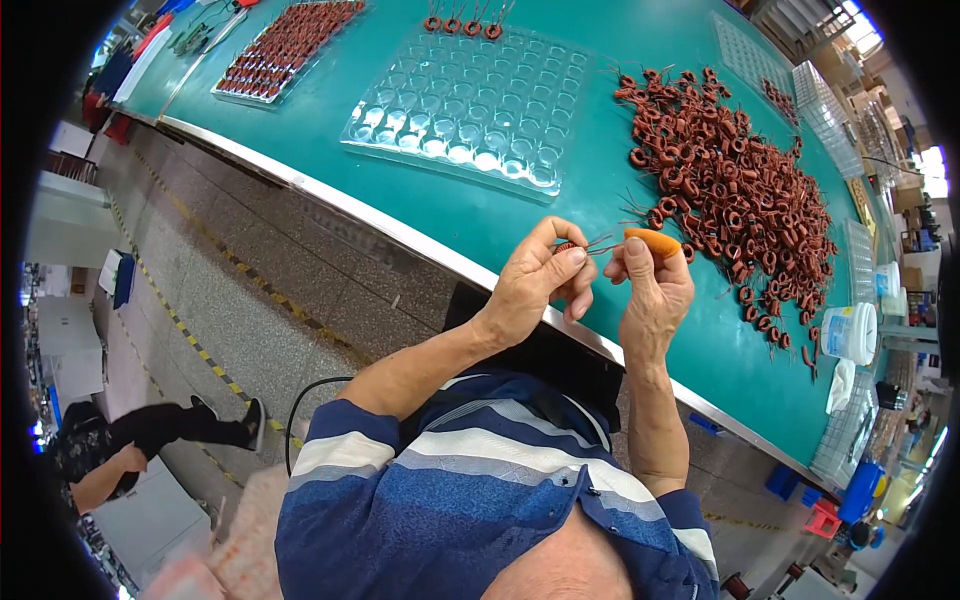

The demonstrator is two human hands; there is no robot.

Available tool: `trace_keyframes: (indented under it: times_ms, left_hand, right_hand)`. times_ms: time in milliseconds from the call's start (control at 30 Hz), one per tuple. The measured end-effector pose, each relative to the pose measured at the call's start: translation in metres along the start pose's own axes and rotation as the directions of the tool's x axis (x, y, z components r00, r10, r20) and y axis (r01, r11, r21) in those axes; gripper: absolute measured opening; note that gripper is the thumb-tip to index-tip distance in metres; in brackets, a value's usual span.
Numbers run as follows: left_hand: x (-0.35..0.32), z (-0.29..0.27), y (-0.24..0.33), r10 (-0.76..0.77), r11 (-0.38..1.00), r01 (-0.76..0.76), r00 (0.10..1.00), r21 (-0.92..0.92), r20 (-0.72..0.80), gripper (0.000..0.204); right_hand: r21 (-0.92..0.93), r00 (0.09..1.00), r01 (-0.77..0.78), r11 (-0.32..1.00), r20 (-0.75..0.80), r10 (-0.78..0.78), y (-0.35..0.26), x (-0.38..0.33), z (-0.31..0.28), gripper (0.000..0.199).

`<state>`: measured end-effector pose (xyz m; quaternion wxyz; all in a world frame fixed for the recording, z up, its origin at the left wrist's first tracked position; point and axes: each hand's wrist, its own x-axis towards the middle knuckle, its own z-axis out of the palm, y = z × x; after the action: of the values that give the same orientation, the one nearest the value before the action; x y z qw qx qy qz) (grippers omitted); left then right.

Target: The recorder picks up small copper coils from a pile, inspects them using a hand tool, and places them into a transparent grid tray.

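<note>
Just above the table's near edge, my left hand pinches a small ring-shaped copper-wire coil between thumb and fingers. Thin wire leads stick out from the coil to the right. At their far side, my right hand is closed, its thumb pressed to the index finger, which wears an orange finger cot. The leads run to these right fingertips, where their ends are hidden. Beyond my right hand spreads a large pile of similar reddish-brown coils.
A clear plastic tray with round pockets lies on the green table, several coils at its far edge. A filled tray lies far left. White tubs and wire baskets line the right. A person is at lower left.
</note>
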<state>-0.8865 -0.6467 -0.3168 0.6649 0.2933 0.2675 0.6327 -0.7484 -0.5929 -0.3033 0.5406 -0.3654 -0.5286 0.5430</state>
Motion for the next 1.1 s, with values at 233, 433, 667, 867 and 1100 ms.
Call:
trace_keyframes:
  times_ms: [233, 433, 667, 867, 1100]
  left_hand:
    - [-0.008, -0.007, 0.01, 0.161, 0.952, -0.15, 0.987, 0.267, -0.019, 0.013]
    - [-0.017, -0.021, 0.049, 0.249, 0.848, -0.219, 0.968, 0.482, 0.0, 0.019]
    - [0.002, -0.091, 0.101, 0.606, -0.096, -0.216, 0.761, 0.972, 0.229, 0.047]
    - [0.031, -0.112, 0.102, 0.515, -0.164, -0.094, 0.841, 0.982, 0.167, 0.042]
    - [0.05, -0.112, 0.107, 0.481, -0.159, -0.087, 0.863, 0.983, 0.154, 0.041]
  right_hand:
    - [-0.178, 0.981, 0.054, 0.982, 0.194, -0.019, -0.024, 0.002, 0.017, 0.034]
    - [-0.277, 0.926, 0.026, 0.96, 0.368, 0.081, -0.04, 0.021, 0.055, 0.02]
    - [-0.389, 0.871, 0.376, 0.841, 0.458, -0.177, -0.044, 0.147, 0.128, 0.014]
    - [-0.426, 0.844, 0.465, 0.776, 0.478, -0.243, 0.036, 0.292, 0.178, 0.014]
    - [-0.505, 0.804, 0.531, 0.681, 0.554, -0.216, 0.085, 0.344, 0.19, 0.013]
